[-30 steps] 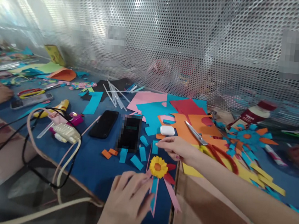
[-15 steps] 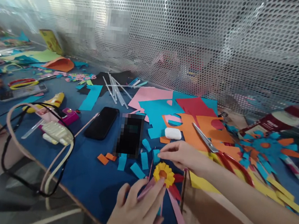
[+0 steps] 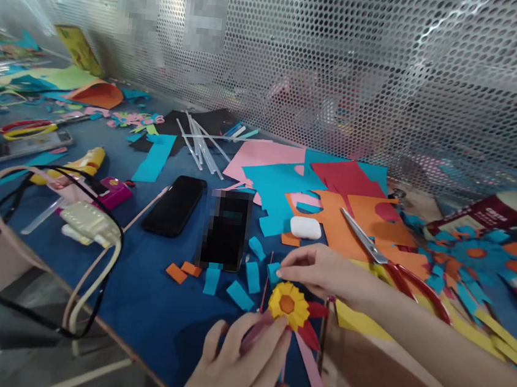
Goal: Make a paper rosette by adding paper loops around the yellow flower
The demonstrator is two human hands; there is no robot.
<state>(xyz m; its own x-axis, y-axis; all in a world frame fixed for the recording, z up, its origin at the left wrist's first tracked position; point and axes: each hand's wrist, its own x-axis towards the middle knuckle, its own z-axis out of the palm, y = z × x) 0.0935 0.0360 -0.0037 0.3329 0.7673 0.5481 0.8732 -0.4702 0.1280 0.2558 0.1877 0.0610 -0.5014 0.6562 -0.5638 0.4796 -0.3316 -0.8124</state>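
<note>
Touching the yellow flower (image 3: 287, 303) near the table's (image 3: 145, 305) front edge: a left hand (image 3: 243, 364) fingertip is now on its lower petals; a second ago it sat off to the side. Can't tell if that hand's grip holds anything underneath. Right hand (image 3: 324, 271) has a narrow grip on a blue paper piece (image 3: 273, 272), now looking bent, just past the flower toward the back edge. My read: flower's steadied, right's free to work the piece. Scissors (image 3: 363, 236) lie beyond the right forearm.
</note>
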